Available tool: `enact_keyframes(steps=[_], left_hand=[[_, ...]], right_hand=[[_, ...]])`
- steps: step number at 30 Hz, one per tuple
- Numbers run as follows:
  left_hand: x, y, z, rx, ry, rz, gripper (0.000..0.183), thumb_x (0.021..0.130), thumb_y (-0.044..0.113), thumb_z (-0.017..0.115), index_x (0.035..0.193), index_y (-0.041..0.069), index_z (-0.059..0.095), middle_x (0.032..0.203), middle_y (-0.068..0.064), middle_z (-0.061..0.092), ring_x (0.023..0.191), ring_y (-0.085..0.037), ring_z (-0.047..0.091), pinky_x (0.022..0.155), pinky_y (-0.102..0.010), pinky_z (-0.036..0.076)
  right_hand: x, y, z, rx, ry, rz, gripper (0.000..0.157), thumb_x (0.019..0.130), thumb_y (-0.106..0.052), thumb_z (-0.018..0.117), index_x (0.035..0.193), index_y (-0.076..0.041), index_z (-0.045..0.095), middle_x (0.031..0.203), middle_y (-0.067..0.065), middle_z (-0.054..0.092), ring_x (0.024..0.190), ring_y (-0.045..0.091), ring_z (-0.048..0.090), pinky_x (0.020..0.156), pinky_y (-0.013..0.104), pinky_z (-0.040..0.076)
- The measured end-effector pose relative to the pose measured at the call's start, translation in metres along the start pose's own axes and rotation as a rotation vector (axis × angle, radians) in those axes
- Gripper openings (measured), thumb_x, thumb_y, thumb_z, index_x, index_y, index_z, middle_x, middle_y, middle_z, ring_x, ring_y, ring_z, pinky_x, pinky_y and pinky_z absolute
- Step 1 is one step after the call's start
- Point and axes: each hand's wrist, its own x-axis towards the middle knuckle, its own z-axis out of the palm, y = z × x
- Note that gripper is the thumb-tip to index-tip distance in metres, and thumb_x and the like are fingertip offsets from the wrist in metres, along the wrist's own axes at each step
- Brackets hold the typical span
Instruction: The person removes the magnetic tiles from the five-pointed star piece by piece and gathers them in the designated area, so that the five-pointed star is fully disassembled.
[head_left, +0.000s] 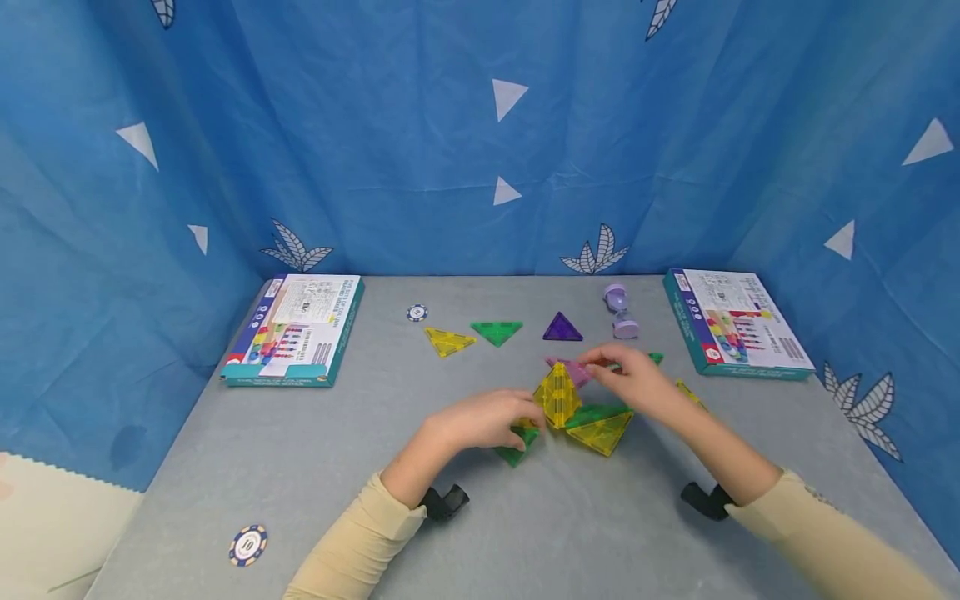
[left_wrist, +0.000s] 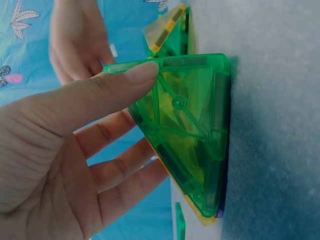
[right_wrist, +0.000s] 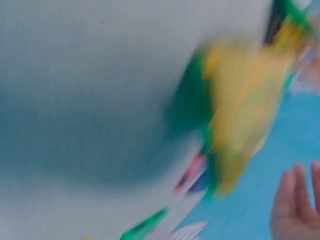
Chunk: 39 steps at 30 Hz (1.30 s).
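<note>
My left hand (head_left: pixel 491 419) pinches a translucent green triangular magnetic tile (left_wrist: pixel 185 115), thumb on its face and fingers behind. Yellow shows through and along its lower edge. Beside that hand stand upright yellow tiles (head_left: pixel 557 398), joined to a green-and-yellow section (head_left: pixel 602 432) on the right. Behind them a pink triangular tile (head_left: pixel 574 372) leans, with the fingertips of my right hand (head_left: pixel 632 379) right at its edge. In the blurred right wrist view, the right hand's fingers (right_wrist: pixel 299 195) look straight, apart from the yellow tiles (right_wrist: pixel 245 100).
Loose yellow (head_left: pixel 448 341), green (head_left: pixel 497 332) and purple (head_left: pixel 562 327) triangles lie behind the build. A purple hourglass-shaped object (head_left: pixel 622 312) lies farther right. Boxes stand at left (head_left: pixel 296 331) and right (head_left: pixel 738 322). Poker chips lie at the back (head_left: pixel 417 312) and front left (head_left: pixel 248 545).
</note>
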Motion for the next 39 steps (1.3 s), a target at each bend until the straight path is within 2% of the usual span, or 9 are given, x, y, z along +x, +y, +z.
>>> enact_keyframes(steps=[4,7,12,14,19,24,31,34,39], left_hand=[[0.001,-0.001,-0.001,-0.025,-0.001,-0.017,0.031,0.080,0.015,0.074,0.110,0.018,0.067,0.106,0.009,0.058,0.098,-0.006,0.055,0.085,-0.019,0.044],[0.002,-0.003,-0.001,-0.033,-0.002,-0.024,0.032,0.081,0.015,0.073,0.112,0.018,0.067,0.108,0.010,0.059,0.100,-0.006,0.055,0.087,-0.019,0.044],[0.002,-0.006,-0.002,-0.040,-0.001,-0.028,0.031,0.083,0.016,0.072,0.113,0.018,0.067,0.112,0.009,0.059,0.107,-0.007,0.053,0.090,-0.021,0.043],[0.001,-0.005,-0.001,-0.035,0.009,-0.038,0.030,0.083,0.017,0.071,0.112,0.018,0.066,0.110,0.008,0.059,0.105,-0.008,0.054,0.088,-0.021,0.044],[0.004,0.005,0.001,0.006,0.049,-0.076,0.028,0.083,0.021,0.071,0.110,0.017,0.065,0.105,0.004,0.060,0.093,-0.009,0.056,0.077,-0.018,0.045],[0.006,0.012,0.003,0.019,0.053,-0.102,0.026,0.083,0.022,0.072,0.107,0.017,0.066,0.101,0.005,0.061,0.086,-0.009,0.057,0.070,-0.016,0.044],[-0.003,0.005,-0.005,-0.154,-0.032,-0.066,0.025,0.088,0.012,0.065,0.112,0.017,0.066,0.109,0.008,0.063,0.099,-0.005,0.057,0.084,-0.019,0.045],[-0.005,0.000,-0.007,-0.205,-0.063,-0.052,0.027,0.086,0.011,0.067,0.112,0.017,0.065,0.107,0.009,0.063,0.096,-0.002,0.057,0.083,-0.018,0.045],[-0.008,-0.012,-0.007,-0.341,-0.086,0.002,0.023,0.084,0.008,0.068,0.106,0.014,0.065,0.101,0.008,0.063,0.093,-0.002,0.058,0.082,-0.018,0.046]], right_hand=[[-0.035,-0.012,0.030,0.243,-0.168,-0.034,0.026,0.096,-0.018,0.054,0.110,0.002,0.062,0.100,0.018,0.063,0.088,0.030,0.061,0.075,0.037,0.053],[-0.049,-0.011,0.056,0.350,-0.288,0.037,0.029,0.094,-0.014,0.056,0.114,0.007,0.059,0.100,0.019,0.063,0.088,0.028,0.062,0.074,0.034,0.053],[-0.048,-0.007,0.083,0.432,-0.289,0.128,0.038,0.092,-0.010,0.058,0.123,0.010,0.051,0.106,0.017,0.061,0.094,0.024,0.060,0.074,0.032,0.052],[-0.044,-0.007,0.089,0.423,-0.266,0.123,0.037,0.092,-0.013,0.059,0.121,0.009,0.052,0.106,0.016,0.061,0.094,0.025,0.060,0.075,0.033,0.052],[-0.038,-0.007,0.096,0.354,-0.197,0.109,0.023,0.091,-0.019,0.061,0.096,0.003,0.056,0.091,0.011,0.063,0.083,0.024,0.062,0.068,0.034,0.052],[-0.039,-0.004,0.098,0.392,-0.179,0.104,0.018,0.093,-0.014,0.057,0.087,0.002,0.052,0.085,0.013,0.062,0.082,0.025,0.062,0.071,0.033,0.053],[-0.040,-0.003,0.094,0.229,-0.222,0.013,0.022,0.093,-0.014,0.057,0.077,-0.002,0.048,0.069,0.009,0.058,0.060,0.015,0.053,0.055,0.027,0.047],[-0.040,-0.004,0.093,0.194,-0.246,0.020,0.021,0.092,-0.017,0.059,0.079,-0.004,0.050,0.068,0.005,0.055,0.054,0.011,0.045,0.050,0.025,0.039],[-0.037,-0.006,0.096,0.102,-0.250,-0.004,0.020,0.092,-0.019,0.059,0.079,-0.007,0.051,0.067,-0.001,0.054,0.052,0.008,0.043,0.048,0.024,0.038]])
